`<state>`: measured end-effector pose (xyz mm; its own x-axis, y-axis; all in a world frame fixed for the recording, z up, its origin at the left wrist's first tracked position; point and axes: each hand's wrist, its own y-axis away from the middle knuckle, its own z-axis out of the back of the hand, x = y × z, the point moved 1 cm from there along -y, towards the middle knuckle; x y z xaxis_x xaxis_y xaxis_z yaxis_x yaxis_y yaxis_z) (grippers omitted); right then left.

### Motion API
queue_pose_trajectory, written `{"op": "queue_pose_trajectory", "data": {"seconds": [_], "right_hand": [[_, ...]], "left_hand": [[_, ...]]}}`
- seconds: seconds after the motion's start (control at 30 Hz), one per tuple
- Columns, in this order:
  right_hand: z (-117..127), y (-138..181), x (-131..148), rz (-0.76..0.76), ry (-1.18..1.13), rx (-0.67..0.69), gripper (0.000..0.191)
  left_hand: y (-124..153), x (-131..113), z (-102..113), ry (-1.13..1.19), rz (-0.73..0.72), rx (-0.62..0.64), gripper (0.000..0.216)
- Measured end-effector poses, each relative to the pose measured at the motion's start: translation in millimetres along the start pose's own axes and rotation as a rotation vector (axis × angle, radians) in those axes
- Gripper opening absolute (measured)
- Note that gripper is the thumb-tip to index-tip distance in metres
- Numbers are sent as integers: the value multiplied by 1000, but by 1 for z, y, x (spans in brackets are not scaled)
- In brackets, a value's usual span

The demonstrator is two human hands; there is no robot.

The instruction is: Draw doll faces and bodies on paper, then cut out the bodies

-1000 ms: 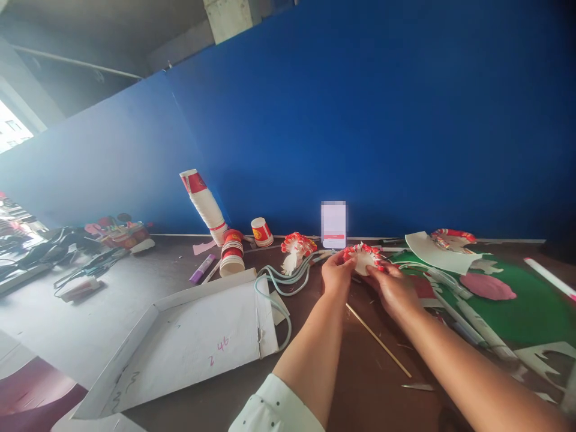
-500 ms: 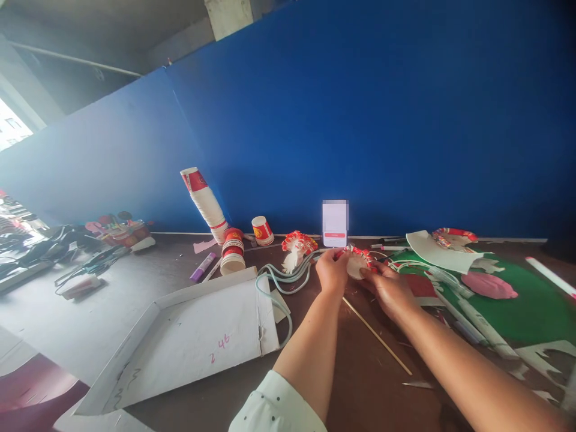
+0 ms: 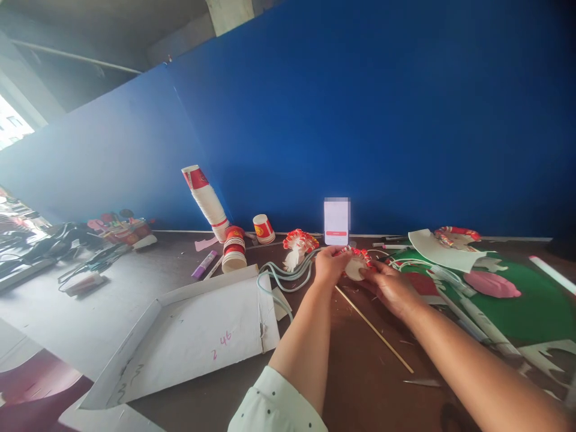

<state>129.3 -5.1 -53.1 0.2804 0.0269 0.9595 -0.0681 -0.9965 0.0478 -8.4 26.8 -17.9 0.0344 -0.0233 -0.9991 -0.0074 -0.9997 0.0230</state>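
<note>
In the head view, the left hand and the right hand grip a red-and-white fringed paper piece between them, fingers pinched on its opposite edges; its pale round middle shows in the gap between the two hands. How the fingertips sit behind the piece cannot be told. A pale sleeve with dark dots covers the left forearm. Just beyond the left hand a phone stands upright before a blue partition. To the left of that hand lie grey-green cables, a second fringed piece and, nearer the person, a shallow white box. Farther left are a lone paper cup, a short stack of cups, a tall leaning stack and a purple tube. Below the hands a thin wooden stick lies aslant on the dark table, with a slim pointed piece near its lower end. To the right of the right hand, a pink oval rests on a green sheet, and a curved white paper lies beyond.
</note>
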Motion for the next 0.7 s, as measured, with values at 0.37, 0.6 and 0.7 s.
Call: {"op": "queue_pose_trajectory", "data": {"seconds": [0.37, 0.6, 0.7], "right_hand": [[-1, 2, 5, -15, 11, 55, 27], [-3, 5, 8, 25, 54, 25, 31], [-4, 7, 8, 80, 104, -28, 47]], "left_hand": [[2, -3, 5, -17, -7, 202, 56], [2, -3, 4, -50, 4, 196, 39], [3, -6, 5, -73, 5, 169, 34]]}}
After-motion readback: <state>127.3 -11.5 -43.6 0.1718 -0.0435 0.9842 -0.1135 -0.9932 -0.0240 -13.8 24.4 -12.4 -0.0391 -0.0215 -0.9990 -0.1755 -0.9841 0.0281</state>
